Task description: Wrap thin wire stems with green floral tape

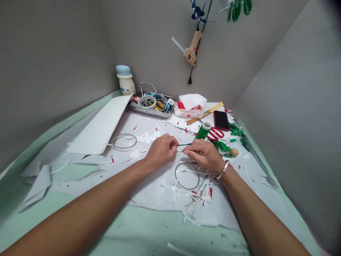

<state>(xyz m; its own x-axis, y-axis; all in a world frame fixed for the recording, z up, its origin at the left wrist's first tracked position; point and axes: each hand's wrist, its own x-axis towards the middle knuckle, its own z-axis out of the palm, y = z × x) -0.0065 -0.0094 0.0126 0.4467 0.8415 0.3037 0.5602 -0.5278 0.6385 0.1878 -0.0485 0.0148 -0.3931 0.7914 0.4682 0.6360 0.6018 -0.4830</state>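
Between my two hands runs a thin green strand (184, 144), thread or thread-wrapped wire; I cannot tell which. My left hand (163, 151) pinches one end of it between thumb and fingertips. The fingers of my right hand (204, 153) are closed at its other end, with a bangle on that wrist. A spool of green thread (203, 131) tilts just behind my right hand; whether the hand touches it is hidden. Below the hands lies a ring of pale wire (187, 176) among white paper strips and red scraps.
Red-handled scissors (215, 134), green leaf pieces (222, 146), a wooden ball (234, 152) and a phone (221, 120) lie on the right. Behind are a tissue pack (188, 110) and a metal tray (153, 113). A wire coil (124, 142) and white sheet (99, 128) lie left. A glue gun (193, 49) hangs above.
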